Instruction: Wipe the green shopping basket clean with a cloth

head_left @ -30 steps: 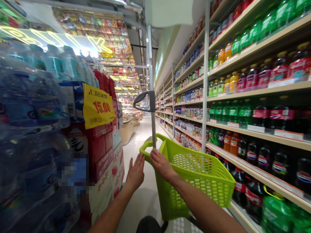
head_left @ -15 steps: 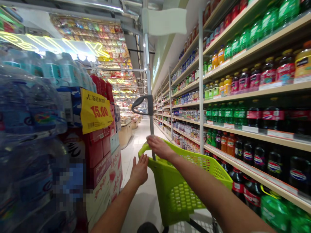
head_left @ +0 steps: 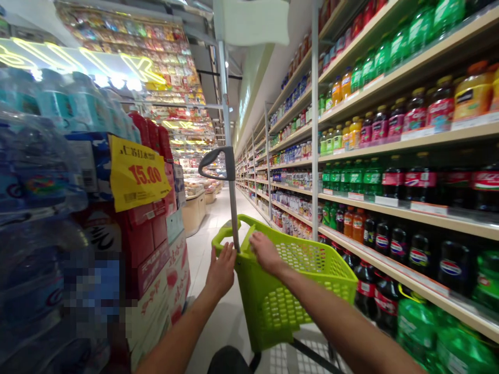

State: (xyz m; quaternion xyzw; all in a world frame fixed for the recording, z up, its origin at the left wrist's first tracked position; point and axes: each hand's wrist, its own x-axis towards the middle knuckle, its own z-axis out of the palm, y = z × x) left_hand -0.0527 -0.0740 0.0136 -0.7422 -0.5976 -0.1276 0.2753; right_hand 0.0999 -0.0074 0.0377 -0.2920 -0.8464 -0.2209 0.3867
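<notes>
A lime-green shopping cart with perforated basket walls stands in front of me. My left hand lies against its near left corner, below the handle bar, with fingers stretched forward and thumb raised. Over the near part of the basket, my right hand has its fingers bent at a green upright edge of the cart; the fingertips are partly hidden. Between the hands rises a grey metal pole with a dark grey loop handle and a pale blank sign.
Drink shelves run along the right, full of bottles. At left, close by, stand stacked water packs and cartons with a yellow price sign reading 15.00. A tiled aisle leads ahead past wooden display bins.
My right hand has moved off the pole area, down and right to the basket edge, its fingers now bent. My left hand stays at the corner. The whole view has shifted slightly.
</notes>
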